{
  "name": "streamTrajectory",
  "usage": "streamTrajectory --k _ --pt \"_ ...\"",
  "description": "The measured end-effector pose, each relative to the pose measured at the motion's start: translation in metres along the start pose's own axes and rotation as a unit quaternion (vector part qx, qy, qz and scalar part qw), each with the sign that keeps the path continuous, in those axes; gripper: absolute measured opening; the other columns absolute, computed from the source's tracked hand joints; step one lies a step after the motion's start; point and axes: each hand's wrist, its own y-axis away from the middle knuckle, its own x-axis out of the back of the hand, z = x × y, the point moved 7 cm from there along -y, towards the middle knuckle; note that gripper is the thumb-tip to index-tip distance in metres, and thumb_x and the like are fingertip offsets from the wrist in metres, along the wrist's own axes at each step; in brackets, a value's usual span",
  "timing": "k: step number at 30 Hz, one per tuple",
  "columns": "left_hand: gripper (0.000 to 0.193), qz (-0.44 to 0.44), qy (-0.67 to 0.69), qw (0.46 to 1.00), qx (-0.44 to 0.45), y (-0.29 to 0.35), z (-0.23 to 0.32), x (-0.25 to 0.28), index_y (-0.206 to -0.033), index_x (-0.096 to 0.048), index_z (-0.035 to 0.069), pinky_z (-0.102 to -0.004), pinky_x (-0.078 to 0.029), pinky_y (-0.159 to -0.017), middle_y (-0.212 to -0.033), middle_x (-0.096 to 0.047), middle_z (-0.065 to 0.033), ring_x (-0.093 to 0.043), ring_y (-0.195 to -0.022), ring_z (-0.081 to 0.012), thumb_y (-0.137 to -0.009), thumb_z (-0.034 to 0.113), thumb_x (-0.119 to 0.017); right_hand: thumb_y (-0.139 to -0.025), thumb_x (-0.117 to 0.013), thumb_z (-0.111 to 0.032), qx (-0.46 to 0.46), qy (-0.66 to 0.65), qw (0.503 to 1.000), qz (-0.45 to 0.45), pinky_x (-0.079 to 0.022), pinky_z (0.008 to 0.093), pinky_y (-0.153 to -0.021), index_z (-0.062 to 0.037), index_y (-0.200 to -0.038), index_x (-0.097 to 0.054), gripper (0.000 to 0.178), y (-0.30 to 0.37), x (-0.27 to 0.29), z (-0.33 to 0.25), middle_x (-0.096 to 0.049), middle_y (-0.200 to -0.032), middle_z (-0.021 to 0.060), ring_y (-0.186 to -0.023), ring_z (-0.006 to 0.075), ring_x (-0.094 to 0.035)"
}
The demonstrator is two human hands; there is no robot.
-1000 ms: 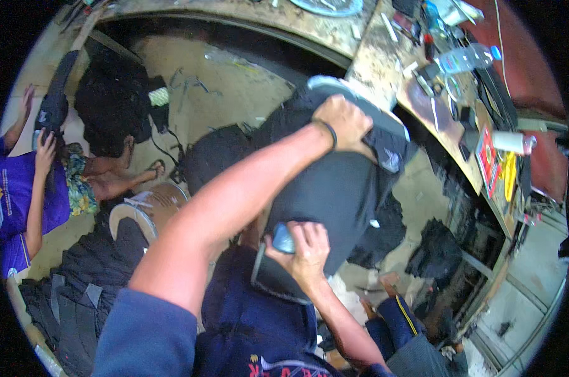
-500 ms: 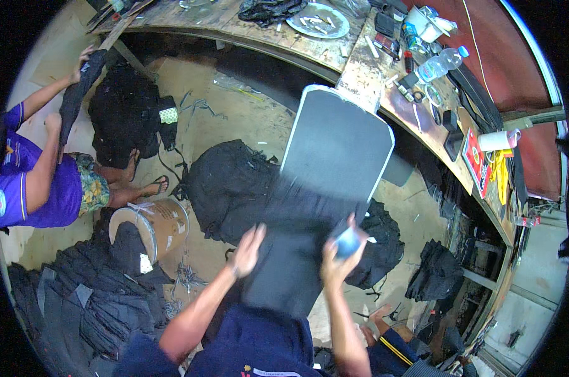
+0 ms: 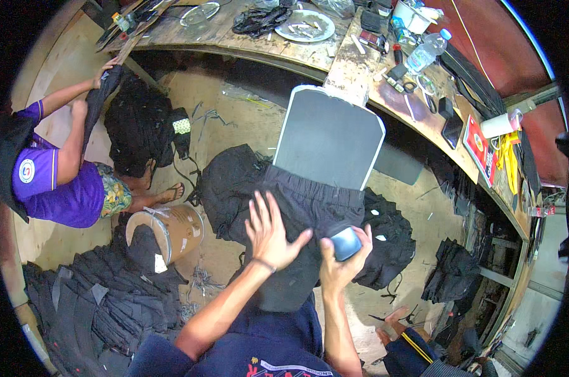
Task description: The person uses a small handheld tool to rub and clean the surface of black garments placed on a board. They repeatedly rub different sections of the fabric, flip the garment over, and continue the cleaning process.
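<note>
Black shorts pulled over a grey board, both hands on the cloth

The grey board (image 3: pixel 330 141), white-edged with rounded corners, stands up away from the hands, its lower end tucked inside the waistband of the black shorts (image 3: pixel 303 217). The shorts hang down from the board toward the person's lap, directly under both hands. The left hand (image 3: pixel 270 232) lies flat on the left side of the cloth, fingers spread wide apart, gripping nothing. Just right of it, the right hand (image 3: pixel 342 264) is closed around a small dark blue rounded object (image 3: pixel 346 242), pressed against the shorts' right edge. Behind the shorts, on the floor, lie dark bags (image 3: pixel 231 188). Far left of the left hand sits another person in a purple shirt (image 3: pixel 64 188), handling black fabric. Below-left of that hand is a stack of black cut pieces (image 3: pixel 96 301), with a brown round drum (image 3: pixel 174 232) between. Beyond the board runs a cluttered wooden workbench (image 3: pixel 360 69) carrying a plastic water bottle (image 3: pixel 426 53)
</note>
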Motion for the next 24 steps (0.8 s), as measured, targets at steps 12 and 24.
streamTrajectory --k 12,24 --pt "0.142 0.276 -0.05 0.9 -0.334 -0.22 0.102 0.046 -0.177 -0.016 0.016 -0.0829 0.004 -0.124 -0.183 -0.004 -0.0232 -0.002 -0.17 -0.0412 -0.072 0.092 -0.072 -0.095 -0.087 -0.041 0.111 -0.051 0.987 0.107 -0.055 0.0477 -0.089 0.0056 -0.136 -0.054 0.07 -0.304 -0.119 0.051 -0.073 -0.11 0.0287 -0.095 0.038 -0.07" --pt "0.141 0.183 -0.034 0.93 -0.316 -0.269 0.128 0.054 -0.177 -0.023 0.027 -0.0873 0.0 -0.12 -0.183 -0.004 -0.0238 0.0 -0.17 -0.0429 -0.065 0.097 -0.072 -0.076 -0.096 -0.035 0.184 0.208 0.95 -0.143 -0.057 0.0455 -0.078 -0.0043 -0.101 -0.072 0.046 -0.182 -0.109 0.008 -0.07 -0.096 0.0129 -0.086 0.0358 -0.068"
